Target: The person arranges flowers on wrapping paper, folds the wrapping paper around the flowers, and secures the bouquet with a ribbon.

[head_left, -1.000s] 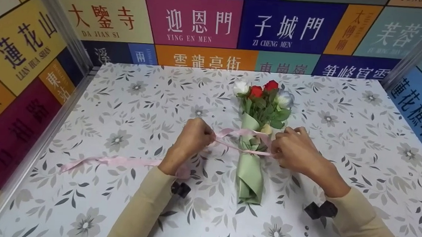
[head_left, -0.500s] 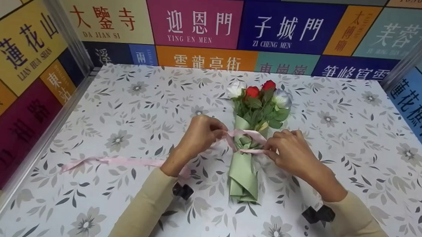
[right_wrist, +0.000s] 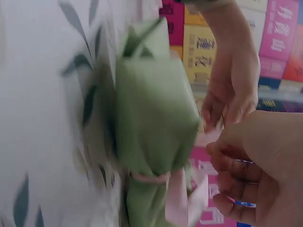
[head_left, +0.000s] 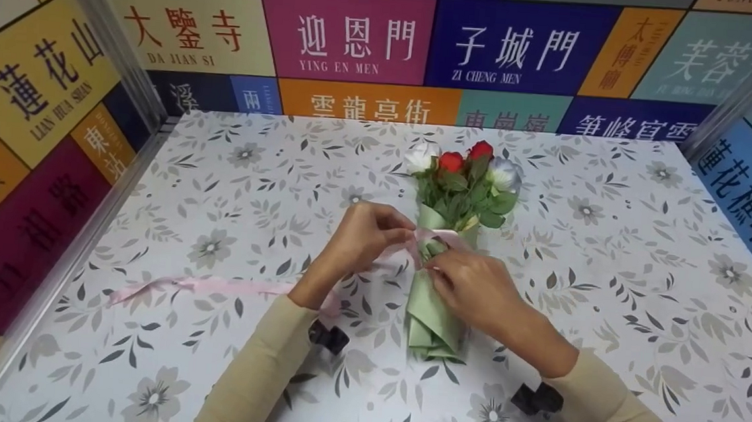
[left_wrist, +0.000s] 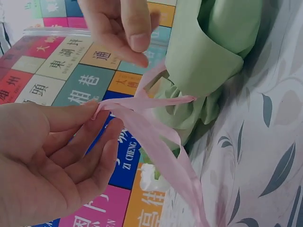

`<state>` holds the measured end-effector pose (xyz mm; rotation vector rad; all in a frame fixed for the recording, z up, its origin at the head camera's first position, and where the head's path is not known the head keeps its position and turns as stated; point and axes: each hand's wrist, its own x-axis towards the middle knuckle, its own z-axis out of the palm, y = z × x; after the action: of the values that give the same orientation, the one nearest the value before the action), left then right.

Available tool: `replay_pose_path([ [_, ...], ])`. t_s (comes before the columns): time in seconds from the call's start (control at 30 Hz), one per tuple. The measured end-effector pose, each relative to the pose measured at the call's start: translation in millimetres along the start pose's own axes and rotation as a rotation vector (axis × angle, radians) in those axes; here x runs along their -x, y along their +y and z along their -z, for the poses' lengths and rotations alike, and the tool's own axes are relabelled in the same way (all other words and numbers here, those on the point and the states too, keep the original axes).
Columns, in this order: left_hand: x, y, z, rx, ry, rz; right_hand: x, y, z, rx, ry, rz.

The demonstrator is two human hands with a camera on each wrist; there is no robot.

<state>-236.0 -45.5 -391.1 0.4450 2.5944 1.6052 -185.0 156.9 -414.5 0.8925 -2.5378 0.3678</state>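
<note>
A bench (head_left: 611,254) covered in pale cloth printed with grey leaves and flowers. Wall panels (head_left: 348,37) of coloured blocks with Chinese lettering enclose it, with metal corner posts (head_left: 106,40) rising at both back corners.

Your hands meet, fingers curled in a pinch.
Your left hand (head_left: 364,237) has thumb and fingers pressed together; your right hand (head_left: 470,287) sits just beside it, both forearms angled inward.

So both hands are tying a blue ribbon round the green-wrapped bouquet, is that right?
Not quite: the ribbon is pink, not blue, as the head view shows. Both hands, left and right, do work it round the green-wrapped bouquet.
</note>
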Motion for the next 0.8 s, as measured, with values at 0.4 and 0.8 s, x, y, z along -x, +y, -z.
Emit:
replay_pose_path([
  [0.4,-9.7,-13.1,7.3,0.031,-0.022,0.003,-31.2,-56.8,-46.2,0.444,-0.028,0.239],
  [0.8,-16.8,-30.2,13.6,0.044,-0.011,0.017,-63.8,-78.0,-84.1,0.672,-0.247,0.047],
])
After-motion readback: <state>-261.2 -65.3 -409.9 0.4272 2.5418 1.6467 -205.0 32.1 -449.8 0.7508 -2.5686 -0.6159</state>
